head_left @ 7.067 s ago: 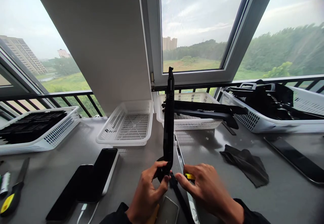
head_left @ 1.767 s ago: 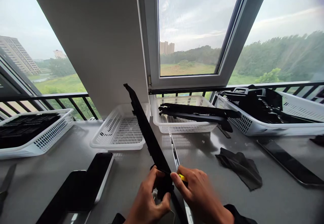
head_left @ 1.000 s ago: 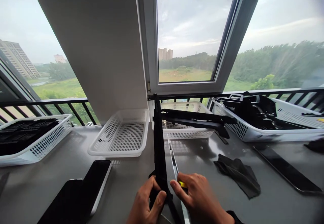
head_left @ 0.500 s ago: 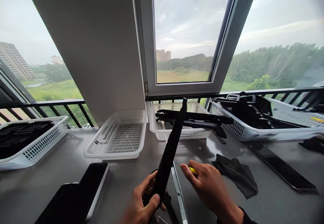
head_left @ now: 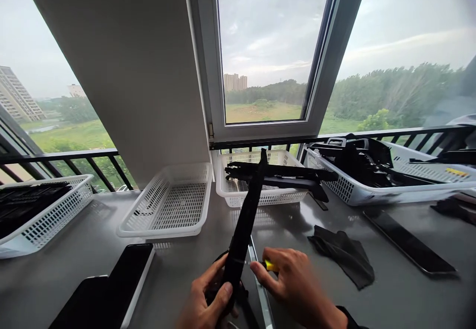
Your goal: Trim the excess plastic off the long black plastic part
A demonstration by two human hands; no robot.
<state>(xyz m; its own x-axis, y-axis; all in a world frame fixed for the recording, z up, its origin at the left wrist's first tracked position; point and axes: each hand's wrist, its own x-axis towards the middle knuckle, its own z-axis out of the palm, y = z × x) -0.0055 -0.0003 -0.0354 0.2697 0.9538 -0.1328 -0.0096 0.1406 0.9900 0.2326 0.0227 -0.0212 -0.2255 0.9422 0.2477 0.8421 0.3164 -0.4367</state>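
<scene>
My left hand (head_left: 210, 296) is closed round the lower end of a long, narrow black plastic part (head_left: 243, 220), thumb on its face. The part stands tilted, its far tip reaching up across the middle basket. My right hand (head_left: 288, 279) grips a small yellow-handled tool (head_left: 270, 266). A thin, bright shaft or blade points left from it to the part's right edge; whether it touches cannot be made out. Below the hands, a metal strip (head_left: 263, 294) and another dark piece lie partly hidden. Right of my right hand lies a dark cloth (head_left: 344, 254).
White baskets line the back: one with black parts (head_left: 46, 232), one at centre-left (head_left: 128, 227), a middle one (head_left: 267, 198) with long black parts across it, and a fuller one (head_left: 353, 197). Dark screen-like panels (head_left: 137, 264) lie left; another dark panel (head_left: 412, 244) lies right.
My right hand has moved left and down, bringing the yellow-handled tool up to the black part. The left hand keeps its hold. The whole view has shifted slightly.
</scene>
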